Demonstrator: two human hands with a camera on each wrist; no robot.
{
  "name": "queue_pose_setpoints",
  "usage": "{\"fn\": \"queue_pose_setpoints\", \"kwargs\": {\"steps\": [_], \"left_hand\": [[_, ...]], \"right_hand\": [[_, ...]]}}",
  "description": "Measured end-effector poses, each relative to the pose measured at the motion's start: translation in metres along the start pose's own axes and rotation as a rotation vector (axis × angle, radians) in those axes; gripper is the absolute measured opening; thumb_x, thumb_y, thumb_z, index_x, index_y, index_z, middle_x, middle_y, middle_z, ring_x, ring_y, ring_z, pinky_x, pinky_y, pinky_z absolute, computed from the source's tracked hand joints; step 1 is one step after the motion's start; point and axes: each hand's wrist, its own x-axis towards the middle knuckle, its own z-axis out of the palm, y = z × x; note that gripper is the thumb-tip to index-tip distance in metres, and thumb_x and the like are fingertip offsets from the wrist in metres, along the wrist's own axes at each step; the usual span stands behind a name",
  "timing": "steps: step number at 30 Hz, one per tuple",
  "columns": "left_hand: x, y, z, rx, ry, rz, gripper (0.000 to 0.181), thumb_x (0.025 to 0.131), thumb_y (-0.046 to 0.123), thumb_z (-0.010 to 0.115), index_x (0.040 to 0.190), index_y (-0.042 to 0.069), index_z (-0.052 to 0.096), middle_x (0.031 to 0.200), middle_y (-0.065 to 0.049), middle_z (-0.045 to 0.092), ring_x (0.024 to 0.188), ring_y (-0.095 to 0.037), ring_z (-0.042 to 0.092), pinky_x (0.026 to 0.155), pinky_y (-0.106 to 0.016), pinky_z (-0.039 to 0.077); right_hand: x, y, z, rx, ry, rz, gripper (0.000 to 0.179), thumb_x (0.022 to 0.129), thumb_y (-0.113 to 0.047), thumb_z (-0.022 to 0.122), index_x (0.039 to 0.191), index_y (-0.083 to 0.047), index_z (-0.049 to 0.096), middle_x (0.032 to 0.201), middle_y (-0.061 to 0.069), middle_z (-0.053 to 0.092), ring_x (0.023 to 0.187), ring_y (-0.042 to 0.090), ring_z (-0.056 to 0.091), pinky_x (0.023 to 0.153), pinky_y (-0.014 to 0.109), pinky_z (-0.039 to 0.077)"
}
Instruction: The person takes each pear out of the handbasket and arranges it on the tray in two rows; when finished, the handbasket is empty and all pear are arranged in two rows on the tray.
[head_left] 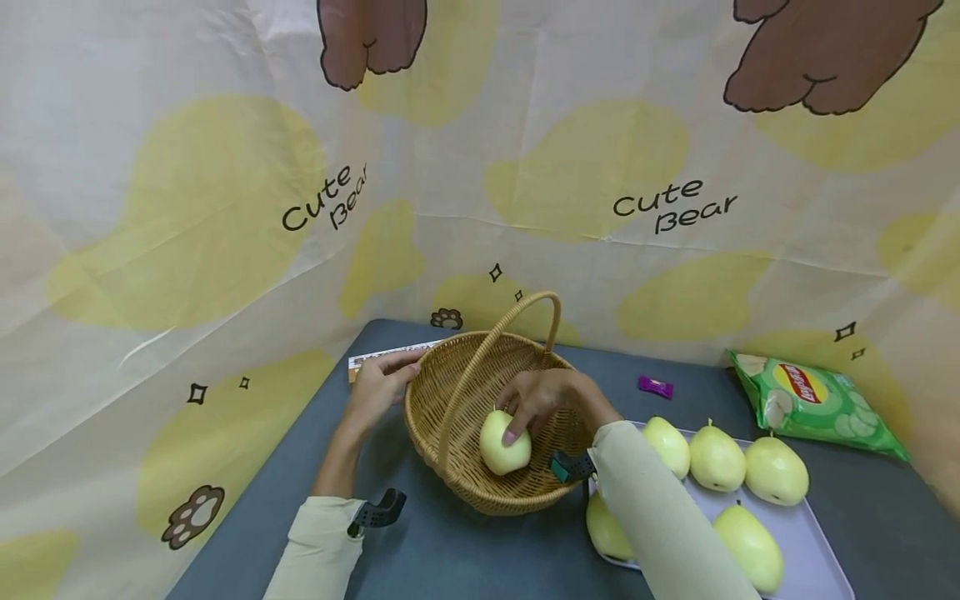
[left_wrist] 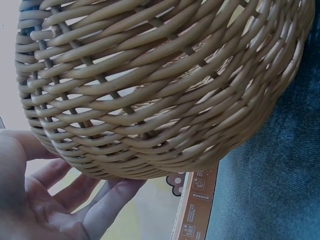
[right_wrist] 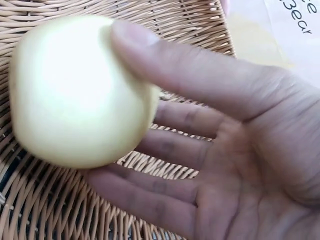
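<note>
A pale yellow-green pear point(head_left: 504, 448) is inside the wicker basket point(head_left: 442, 385), held between the thumb and fingers of my right hand point(head_left: 546, 398). The right wrist view shows the thumb on one side of the pear point(right_wrist: 75, 95) and the fingers around its other side, over the woven wall. My left hand point(head_left: 380, 385) grips the basket's left rim, and the basket leans toward me with its tall handle point(head_left: 517, 312) arched above. Up close in the left wrist view, the left hand's fingers point(left_wrist: 107, 205) lie against the weave point(left_wrist: 150, 100).
Right of the basket, a pale lilac tray point(head_left: 813, 554) bears several more pears point(head_left: 717, 458), partly behind my right sleeve. Farther back lie a purple-wrapped candy point(head_left: 656, 387) and a green chip bag point(head_left: 817, 404). A printed flat item point(head_left: 360, 362) lies behind the left hand. Patterned cloth walls the table.
</note>
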Motion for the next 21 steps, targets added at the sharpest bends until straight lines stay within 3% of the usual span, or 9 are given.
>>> {"fn": "queue_pose_setpoints", "kwargs": {"steps": [9,16,21], "left_hand": [[0.000,-0.001,0.002,-0.017,0.008,-0.011,0.037,0.106,0.015,0.063,0.142,0.006,0.069,0.142,-0.021,0.066,0.118,-0.033,0.070,0.081,-0.034,0.065],[0.003,-0.003,0.002,0.002,0.014,-0.008,0.037,0.107,0.015,0.063,0.142,0.006,0.069,0.142,-0.021,0.066,0.114,-0.027,0.071,0.078,-0.030,0.065],[0.003,-0.004,0.002,0.016,0.023,-0.011,0.037,0.107,0.016,0.063,0.142,0.006,0.069,0.141,-0.021,0.066,0.110,-0.024,0.071,0.074,-0.027,0.064]], "right_hand": [[-0.028,0.001,-0.007,0.024,0.153,-0.080,0.073,0.086,-0.021,0.090,0.148,-0.001,0.057,0.137,0.018,0.067,0.112,0.024,0.071,0.092,0.044,0.064],[-0.050,0.011,-0.010,0.052,0.219,-0.117,0.082,0.088,-0.025,0.087,0.153,0.005,0.049,0.139,0.019,0.064,0.114,0.026,0.070,0.096,0.049,0.062],[-0.066,0.016,-0.009,0.057,0.278,-0.124,0.085,0.088,-0.029,0.087,0.155,0.006,0.046,0.137,0.019,0.066,0.108,0.025,0.072,0.091,0.048,0.064]]}}
